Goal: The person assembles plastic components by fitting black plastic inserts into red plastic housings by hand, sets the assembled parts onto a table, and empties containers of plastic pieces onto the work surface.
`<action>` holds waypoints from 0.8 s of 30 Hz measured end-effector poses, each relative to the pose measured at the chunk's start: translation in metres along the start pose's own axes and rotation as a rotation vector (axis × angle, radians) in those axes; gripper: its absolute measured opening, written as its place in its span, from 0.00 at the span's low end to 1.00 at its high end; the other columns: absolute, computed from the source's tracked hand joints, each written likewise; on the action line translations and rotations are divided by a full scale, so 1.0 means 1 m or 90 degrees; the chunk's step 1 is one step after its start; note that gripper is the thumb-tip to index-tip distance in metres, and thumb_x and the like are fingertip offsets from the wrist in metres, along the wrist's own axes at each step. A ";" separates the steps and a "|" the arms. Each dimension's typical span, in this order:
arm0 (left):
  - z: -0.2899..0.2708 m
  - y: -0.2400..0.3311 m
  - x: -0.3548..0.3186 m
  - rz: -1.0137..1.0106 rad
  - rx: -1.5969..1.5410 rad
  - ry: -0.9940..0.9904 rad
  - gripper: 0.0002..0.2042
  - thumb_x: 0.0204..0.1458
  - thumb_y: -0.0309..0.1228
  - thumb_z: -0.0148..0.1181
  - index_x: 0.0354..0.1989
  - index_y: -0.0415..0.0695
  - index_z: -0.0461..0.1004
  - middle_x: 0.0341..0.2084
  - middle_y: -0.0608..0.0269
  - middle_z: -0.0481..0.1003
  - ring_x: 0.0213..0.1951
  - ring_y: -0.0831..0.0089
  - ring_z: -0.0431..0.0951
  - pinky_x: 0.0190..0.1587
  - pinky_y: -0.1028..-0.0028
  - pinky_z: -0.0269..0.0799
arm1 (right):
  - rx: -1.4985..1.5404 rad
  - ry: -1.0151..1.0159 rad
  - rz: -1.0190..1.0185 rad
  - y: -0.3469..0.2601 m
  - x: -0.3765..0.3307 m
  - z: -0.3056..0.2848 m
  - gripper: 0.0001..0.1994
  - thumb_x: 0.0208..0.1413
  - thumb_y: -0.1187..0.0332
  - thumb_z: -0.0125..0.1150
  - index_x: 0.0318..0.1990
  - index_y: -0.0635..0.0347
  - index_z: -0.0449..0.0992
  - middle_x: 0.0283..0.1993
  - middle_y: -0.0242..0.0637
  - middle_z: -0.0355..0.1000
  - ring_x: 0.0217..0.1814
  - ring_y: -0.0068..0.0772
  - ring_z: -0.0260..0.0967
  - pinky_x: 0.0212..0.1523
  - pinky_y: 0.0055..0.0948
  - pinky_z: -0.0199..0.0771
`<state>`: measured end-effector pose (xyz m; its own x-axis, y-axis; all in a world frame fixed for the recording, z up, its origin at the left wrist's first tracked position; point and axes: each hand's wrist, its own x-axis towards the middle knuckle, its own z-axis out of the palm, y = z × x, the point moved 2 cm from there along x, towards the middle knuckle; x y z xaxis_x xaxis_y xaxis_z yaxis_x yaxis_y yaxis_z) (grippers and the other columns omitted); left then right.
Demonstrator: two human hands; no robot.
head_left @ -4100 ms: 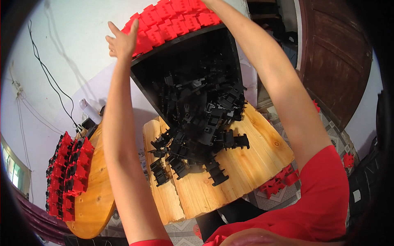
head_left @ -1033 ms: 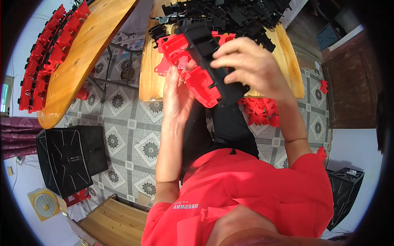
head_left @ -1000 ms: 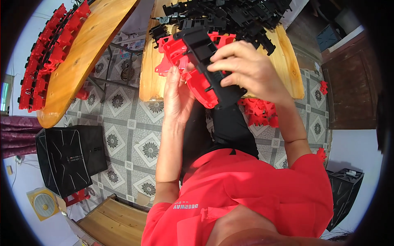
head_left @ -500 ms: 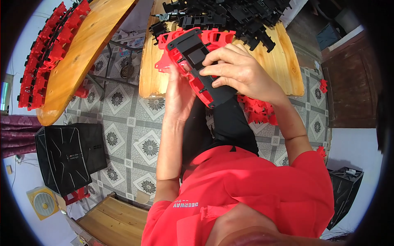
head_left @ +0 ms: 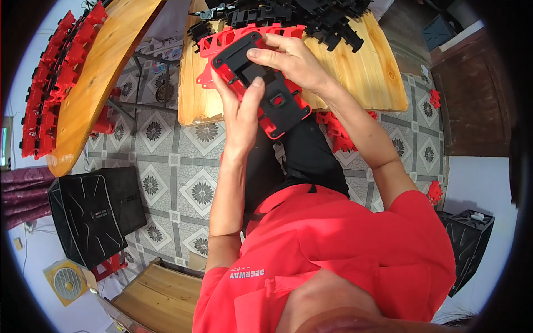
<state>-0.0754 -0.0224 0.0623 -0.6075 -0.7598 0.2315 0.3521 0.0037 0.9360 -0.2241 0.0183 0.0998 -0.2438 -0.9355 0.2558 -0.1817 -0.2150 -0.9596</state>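
Over the near edge of the wooden table, both my hands hold a plastic part made of a black plate (head_left: 287,111) seated on a red plastic frame (head_left: 267,127). It tilts, its upper end toward the left. My left hand (head_left: 240,114) grips the left side, thumb pressed on the plate near its middle. My right hand (head_left: 294,60) wraps the upper right edge, with its thumb on the plate's upper part; some of its fingers are hidden behind. Just behind the held part, more red plastic pieces (head_left: 227,38) lie on the table.
Black plastic parts (head_left: 288,16) are heaped at the back of the wooden table (head_left: 383,72). A second wooden surface (head_left: 105,72) at left bears rows of red parts (head_left: 72,72). A black box (head_left: 86,216) stands at left; red pieces (head_left: 338,130) lie under the table's near edge.
My right hand has shifted from the middle of the black plate to its upper edge, uncovering the lower half. My left thumb now lies on top of the plate.
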 end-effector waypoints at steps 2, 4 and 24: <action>-0.004 0.005 0.001 -0.047 -0.062 0.020 0.38 0.57 0.31 0.57 0.71 0.42 0.39 0.59 0.52 0.60 0.56 0.70 0.65 0.59 0.69 0.62 | -0.033 -0.047 0.045 0.001 0.005 0.000 0.28 0.59 0.53 0.61 0.59 0.65 0.69 0.55 0.42 0.72 0.57 0.29 0.69 0.56 0.26 0.67; -0.014 0.005 -0.003 -0.040 -0.122 0.105 0.33 0.58 0.33 0.56 0.68 0.47 0.45 0.55 0.57 0.63 0.52 0.71 0.68 0.54 0.69 0.68 | 0.052 -0.077 0.002 -0.004 0.000 0.009 0.31 0.60 0.53 0.61 0.64 0.64 0.62 0.61 0.44 0.65 0.64 0.31 0.62 0.62 0.27 0.61; -0.369 0.203 0.160 0.298 -0.131 0.737 0.28 0.50 0.31 0.61 0.56 0.32 0.55 0.46 0.44 0.71 0.37 0.60 0.79 0.36 0.58 0.82 | -0.045 0.090 0.140 0.019 -0.094 -0.002 0.23 0.60 0.72 0.57 0.62 0.64 0.66 0.64 0.41 0.64 0.67 0.34 0.62 0.63 0.32 0.63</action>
<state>0.1613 -0.3834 0.1912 0.5455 -0.8357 0.0641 0.5310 0.4038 0.7450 -0.2068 0.1033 0.0578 -0.4146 -0.9080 0.0600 -0.1746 0.0147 -0.9845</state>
